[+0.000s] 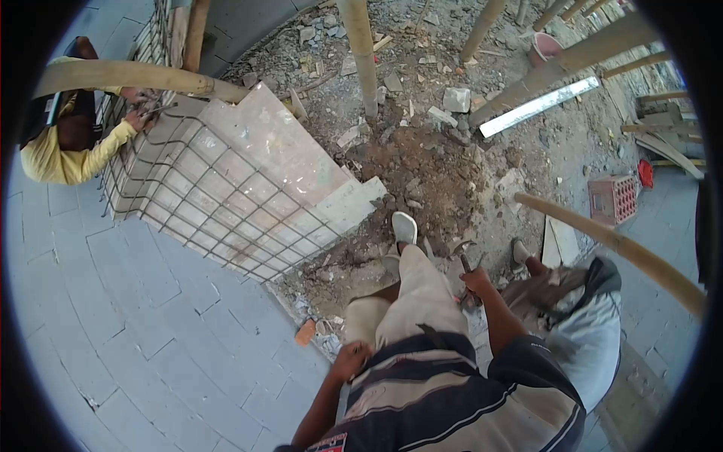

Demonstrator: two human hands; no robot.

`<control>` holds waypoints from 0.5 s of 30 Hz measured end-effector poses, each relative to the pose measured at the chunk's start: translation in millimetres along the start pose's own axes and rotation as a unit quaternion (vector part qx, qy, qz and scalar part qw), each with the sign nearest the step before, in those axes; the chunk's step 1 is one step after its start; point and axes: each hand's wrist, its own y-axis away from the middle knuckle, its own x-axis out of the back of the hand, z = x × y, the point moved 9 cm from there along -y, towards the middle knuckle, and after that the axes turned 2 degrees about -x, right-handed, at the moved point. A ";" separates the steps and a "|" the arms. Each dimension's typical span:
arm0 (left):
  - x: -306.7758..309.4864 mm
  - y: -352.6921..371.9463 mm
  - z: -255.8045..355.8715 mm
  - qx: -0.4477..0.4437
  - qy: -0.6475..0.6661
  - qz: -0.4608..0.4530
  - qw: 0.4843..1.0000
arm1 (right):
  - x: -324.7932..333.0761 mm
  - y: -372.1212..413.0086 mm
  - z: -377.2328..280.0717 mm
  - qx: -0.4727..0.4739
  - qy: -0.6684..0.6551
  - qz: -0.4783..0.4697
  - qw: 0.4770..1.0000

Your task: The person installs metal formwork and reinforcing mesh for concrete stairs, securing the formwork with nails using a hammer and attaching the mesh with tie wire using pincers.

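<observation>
My right hand [476,281] is wrapped around a hammer [465,256], whose curved metal head points up and away from my body. It is held beside my right thigh, over the dirt. My left hand [352,360] is closed at my left hip, against the striped shirt; whatever its fingers may hold is hidden. In front of me to the left, a grid of steel reinforcing bars [226,188] lies over stepped formwork boards [279,143]. My shoe [404,227] stands on loose soil close to the boards' lower corner.
At the far left, a person in yellow sleeves [113,147] works at the bars. Another person [580,324] bends close on my right. Bamboo poles [360,56] rise from the rubble, and one slants across the right. A red crate [612,200] and a metal-coloured bar [538,108] lie beyond.
</observation>
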 end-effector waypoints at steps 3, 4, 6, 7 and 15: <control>-24.8 6.5 -13.4 0.132 0.128 -0.112 0.976 | -5.0 -115.4 -14.8 0.024 -0.023 0.027 0.999; -33.3 3.2 -26.1 0.137 0.143 -0.139 0.970 | -12.3 -141.7 -25.4 0.054 -0.040 0.038 0.997; -41.4 -18.0 -50.4 0.173 0.139 -0.143 0.965 | -36.2 -203.8 -26.0 0.056 -0.033 0.024 0.998; -34.8 -37.7 -44.9 0.154 0.022 -0.153 0.976 | -36.9 -244.6 -27.6 0.089 -0.006 0.082 0.993; 119.9 -391.9 67.8 -0.319 -0.147 0.258 0.900 | 51.6 -347.0 -141.5 0.220 0.008 0.422 0.879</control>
